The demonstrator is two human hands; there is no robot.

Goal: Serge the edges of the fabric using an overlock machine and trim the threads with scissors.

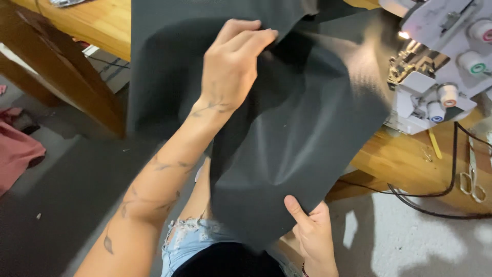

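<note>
Right hand (313,233), lowest in view, pinches the lower edge of the black fabric (302,123) between thumb and fingers. Left hand (233,64) grips an upper fold, fingers closed. Fabric hangs across the wooden surface (405,164), just beside a white overlock sewing machine (435,77).

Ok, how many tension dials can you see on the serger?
4, all on the white serger at upper right: pink-centred at top, green, orange, blue lowest. More may lie outside the frame or behind the black fabric.
</note>
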